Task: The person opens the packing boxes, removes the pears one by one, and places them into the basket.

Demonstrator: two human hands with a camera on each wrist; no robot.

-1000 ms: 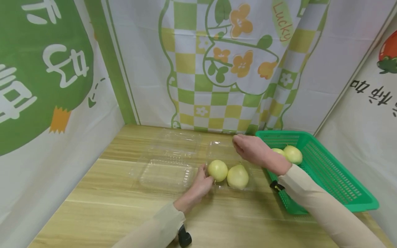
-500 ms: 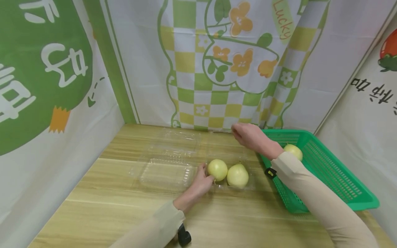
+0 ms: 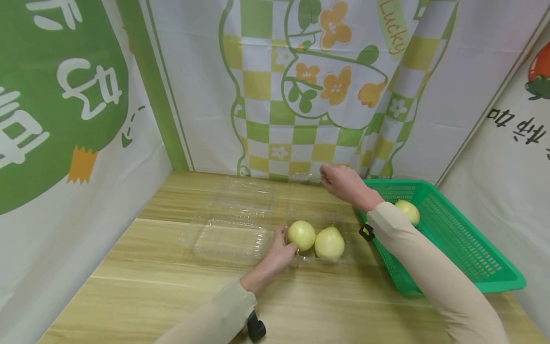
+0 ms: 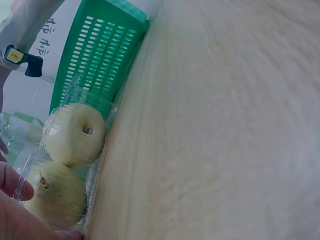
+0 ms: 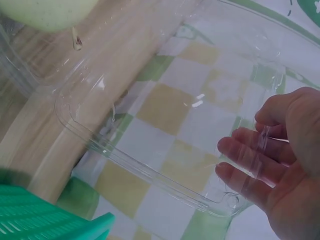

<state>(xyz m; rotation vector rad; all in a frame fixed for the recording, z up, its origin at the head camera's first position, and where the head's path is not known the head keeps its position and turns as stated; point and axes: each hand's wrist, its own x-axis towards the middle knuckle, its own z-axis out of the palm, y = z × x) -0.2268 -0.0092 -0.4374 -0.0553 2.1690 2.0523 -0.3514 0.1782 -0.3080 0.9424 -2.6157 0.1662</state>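
Observation:
Two pale yellow-green pears (image 3: 329, 244) sit side by side in the base of a clear plastic clamshell box (image 3: 310, 260). My left hand (image 3: 277, 255) grips the base's left side, its thumb (image 4: 20, 187) overlapping the rim in the left wrist view. At the back, my right hand (image 3: 343, 184) pinches the far edge of the same box's clear lid (image 5: 185, 107), thumb on one face and fingers on the other. The lid stands raised behind the pears, with the patterned curtain showing through it.
A second clear clamshell box (image 3: 232, 239) lies opened out on the wooden table (image 3: 180, 296) at left. The green basket (image 3: 477, 286) stands at right under my right forearm, a pear (image 3: 407, 212) inside. A patterned curtain (image 3: 301, 134) closes off the back.
My right hand has moved up and slightly back, raising the clear lid's far edge off the table. The left hand and the two boxed pears have stayed in place.

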